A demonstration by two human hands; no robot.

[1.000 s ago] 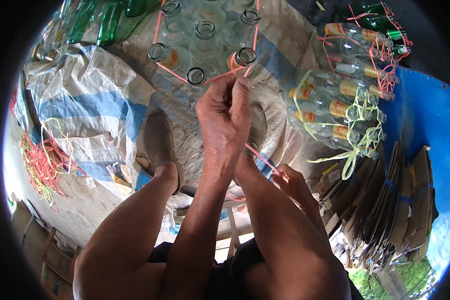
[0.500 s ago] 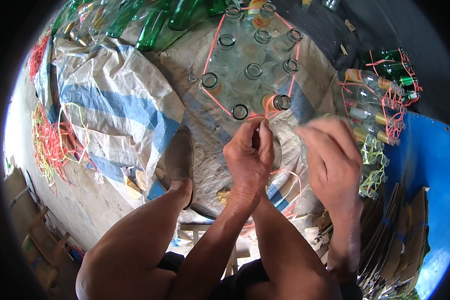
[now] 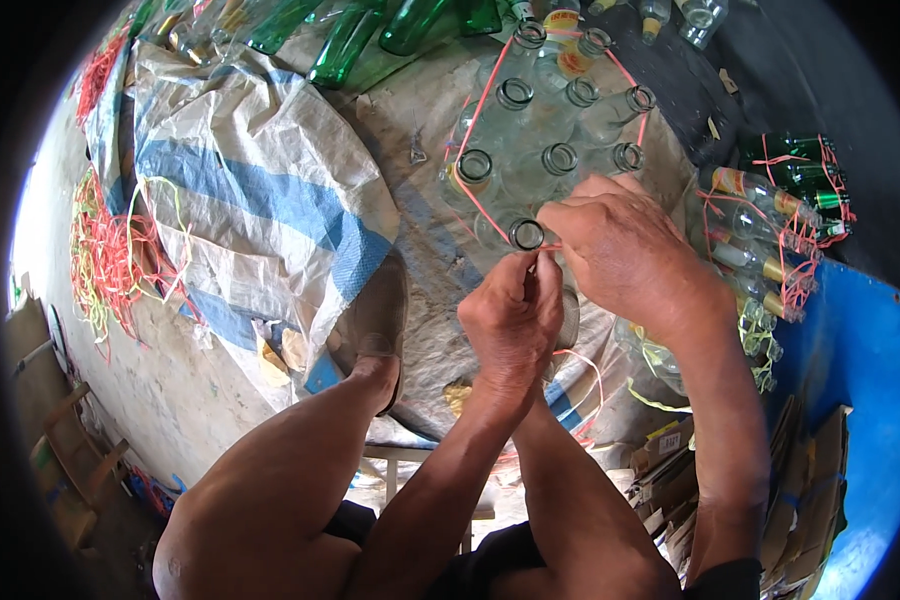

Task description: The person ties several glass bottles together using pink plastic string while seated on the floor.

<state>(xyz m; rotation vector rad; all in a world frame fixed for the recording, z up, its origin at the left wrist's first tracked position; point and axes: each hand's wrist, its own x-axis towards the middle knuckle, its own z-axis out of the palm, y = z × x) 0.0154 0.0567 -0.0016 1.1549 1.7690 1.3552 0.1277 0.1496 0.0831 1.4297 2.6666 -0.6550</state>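
L hand (image 3: 515, 325) sits just below the nearest bottle (image 3: 526, 234) of the group, thumb & index fingers pinched tog. on the pink twine (image 3: 482, 207). R hand (image 3: 635, 245) reaches in from the R, palm down, fingers bent beside that bottle's neck; their tips are partly hidden, so can't tell if they grip the twine too. The clear bottles (image 3: 545, 135) stand upright in a tight cluster on the pale ground sheet (image 3: 435, 340), ahead of the person, mouths up, w/ twine looped around the outside of the group.

To the L: a white & blue woven sack (image 3: 260, 200), crumpled, & beyond it a tangle of pink & yellow-green strands (image 3: 120, 245). Green bottles (image 3: 350, 45) lie near the top edge. To the R: tied clear bottles (image 3: 755, 215) on their sides, w/ a tied green bundle (image 3: 795, 165) next to them. Flattened cardboard (image 3: 810, 500) is stacked lower R, by a blue panel (image 3: 860, 330).
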